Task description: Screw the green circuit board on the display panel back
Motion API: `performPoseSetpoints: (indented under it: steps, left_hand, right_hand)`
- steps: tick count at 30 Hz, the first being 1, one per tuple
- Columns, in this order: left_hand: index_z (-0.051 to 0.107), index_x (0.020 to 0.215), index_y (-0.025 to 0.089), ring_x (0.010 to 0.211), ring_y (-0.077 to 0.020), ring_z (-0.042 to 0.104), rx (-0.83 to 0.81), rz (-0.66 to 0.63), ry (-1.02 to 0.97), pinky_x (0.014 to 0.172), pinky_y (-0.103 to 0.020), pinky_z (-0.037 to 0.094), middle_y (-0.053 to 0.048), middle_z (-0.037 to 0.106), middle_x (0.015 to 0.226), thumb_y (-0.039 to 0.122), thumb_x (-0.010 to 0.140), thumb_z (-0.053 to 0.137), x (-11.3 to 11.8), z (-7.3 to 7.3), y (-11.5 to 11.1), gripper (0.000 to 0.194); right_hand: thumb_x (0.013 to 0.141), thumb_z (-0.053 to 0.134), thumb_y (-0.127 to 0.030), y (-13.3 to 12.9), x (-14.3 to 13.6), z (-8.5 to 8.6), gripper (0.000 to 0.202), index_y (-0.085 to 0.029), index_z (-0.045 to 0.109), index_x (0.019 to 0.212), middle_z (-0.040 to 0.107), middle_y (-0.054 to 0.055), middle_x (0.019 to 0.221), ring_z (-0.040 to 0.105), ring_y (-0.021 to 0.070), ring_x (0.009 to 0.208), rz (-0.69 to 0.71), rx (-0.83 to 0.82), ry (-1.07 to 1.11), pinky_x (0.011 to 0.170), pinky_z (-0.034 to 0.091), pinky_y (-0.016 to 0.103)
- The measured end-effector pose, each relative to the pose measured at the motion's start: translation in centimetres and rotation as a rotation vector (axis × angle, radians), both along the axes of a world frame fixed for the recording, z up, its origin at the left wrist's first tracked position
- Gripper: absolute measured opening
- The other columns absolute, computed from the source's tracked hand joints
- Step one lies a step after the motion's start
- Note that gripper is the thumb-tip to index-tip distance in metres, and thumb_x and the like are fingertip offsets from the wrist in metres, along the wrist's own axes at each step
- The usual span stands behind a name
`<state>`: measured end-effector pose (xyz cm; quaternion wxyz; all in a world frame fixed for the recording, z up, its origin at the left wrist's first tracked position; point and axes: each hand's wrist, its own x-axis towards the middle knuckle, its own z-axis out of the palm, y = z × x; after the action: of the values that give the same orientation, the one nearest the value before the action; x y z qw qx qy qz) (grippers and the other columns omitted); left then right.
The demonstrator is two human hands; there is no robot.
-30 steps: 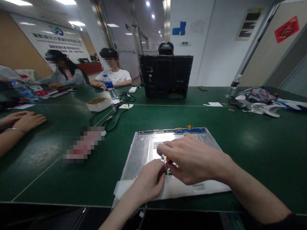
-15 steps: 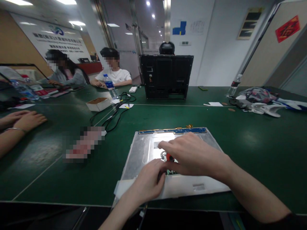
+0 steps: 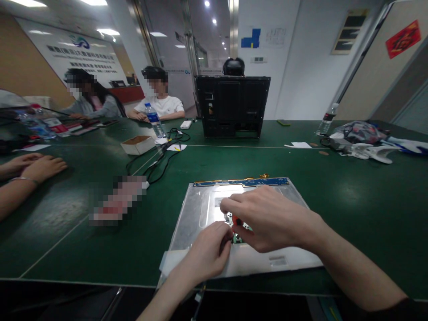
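The right hand (image 3: 264, 218) bends over, thumb and fingers close around a red thing (image 3: 235, 220). The left hand (image 3: 210, 249) curls beside it; I cannot tell if its grip holds anything. The flat, shiny panel (image 3: 189, 214) lies under both, near the table's (image 3: 351, 214) front edge. It has a blue strip (image 3: 240, 182) at its far side. Fingers hide much of the green board (image 3: 238, 238). A box (image 3: 137, 146) sits off to the left.

Red paper diamond (image 3: 403, 39) on beige door (image 3: 371, 80) is showing blk "福"; wall sign (image 3: 75, 58) is bearing blue logo (image 3: 79, 42) + blurred Chinese txt; bottle label (image 3: 153, 118) is reading illegibly.
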<state>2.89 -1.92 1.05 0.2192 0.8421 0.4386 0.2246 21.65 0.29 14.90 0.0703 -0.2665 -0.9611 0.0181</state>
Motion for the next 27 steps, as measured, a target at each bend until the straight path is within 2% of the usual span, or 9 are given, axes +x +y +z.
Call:
performPoseSetpoints:
  steps: [5, 11, 16, 20, 23, 27]
  left_hand:
    - [0.055, 0.086, 0.018, 0.079, -0.0219, 0.056, 0.03, 0.003, -0.004, 0.07, -0.032, 0.045, -0.006, 0.06, 0.085, 0.014, 0.08, 0.046, 0.01, 0.04, -0.01, 0.012]
    - [0.056, 0.086, 0.017, 0.077, -0.021, 0.055, -0.002, -0.003, 0.0, 0.068, -0.031, 0.044, -0.006, 0.059, 0.083, 0.014, 0.08, 0.047, 0.02, 0.11, -0.07, 0.011]
    - [0.055, 0.086, 0.018, 0.078, -0.0218, 0.055, 0.018, -0.002, 0.026, 0.07, -0.032, 0.043, -0.005, 0.058, 0.083, 0.016, 0.08, 0.047, 0.0, 0.2, -0.09, 0.01]
    - [0.053, 0.085, 0.018, 0.075, -0.021, 0.054, 0.002, -0.001, 0.035, 0.066, -0.031, 0.042, -0.005, 0.058, 0.082, 0.016, 0.08, 0.047, 0.04, 0.17, -0.04, 0.008]
    - [0.052, 0.085, 0.018, 0.077, -0.021, 0.054, -0.003, -0.023, 0.007, 0.069, -0.032, 0.043, -0.005, 0.059, 0.085, 0.014, 0.08, 0.046, 0.04, 0.21, -0.01, 0.009]
    - [0.052, 0.086, 0.018, 0.078, -0.0214, 0.055, 0.006, -0.02, 0.014, 0.069, -0.032, 0.043, -0.006, 0.058, 0.086, 0.013, 0.08, 0.045, -0.06, 0.23, -0.06, 0.01]
  right_hand:
    - [0.089, 0.055, -0.035, -0.05, -0.13, -0.12, 0.018, -0.02, 0.057, 0.097, 0.068, 0.003, 0.08, 0.056, 0.0151, 0.062, -0.028, 0.04, -0.025, 0.051, 0.021, 0.028]
    - [0.086, 0.053, -0.022, -0.12, -0.05, 0.1, 0.015, -0.017, 0.054, 0.1, 0.068, 0.005, 0.089, 0.057, 0.0143, 0.068, -0.003, 0.008, -0.018, 0.052, 0.024, 0.028]
    - [0.087, 0.056, -0.032, -0.06, -0.04, 0.22, 0.017, -0.019, 0.056, 0.097, 0.068, 0.003, 0.079, 0.058, 0.0155, 0.064, -0.064, 0.008, -0.04, 0.051, 0.023, 0.029]
    - [0.088, 0.052, -0.026, -0.01, -0.02, 0.12, 0.011, -0.018, 0.055, 0.096, 0.067, 0.003, 0.08, 0.057, 0.0151, 0.064, -0.028, 0.013, -0.016, 0.051, 0.023, 0.029]
    - [0.085, 0.053, -0.026, -0.06, 0.04, 0.06, 0.018, -0.017, 0.052, 0.102, 0.067, 0.005, 0.087, 0.056, 0.0153, 0.066, 0.001, -0.007, 0.009, 0.05, 0.024, 0.028]
    - [0.088, 0.053, -0.031, -0.1, 0.06, -0.03, 0.017, -0.018, 0.053, 0.099, 0.066, 0.002, 0.075, 0.053, 0.0141, 0.059, -0.046, 0.001, -0.023, 0.05, 0.021, 0.029]
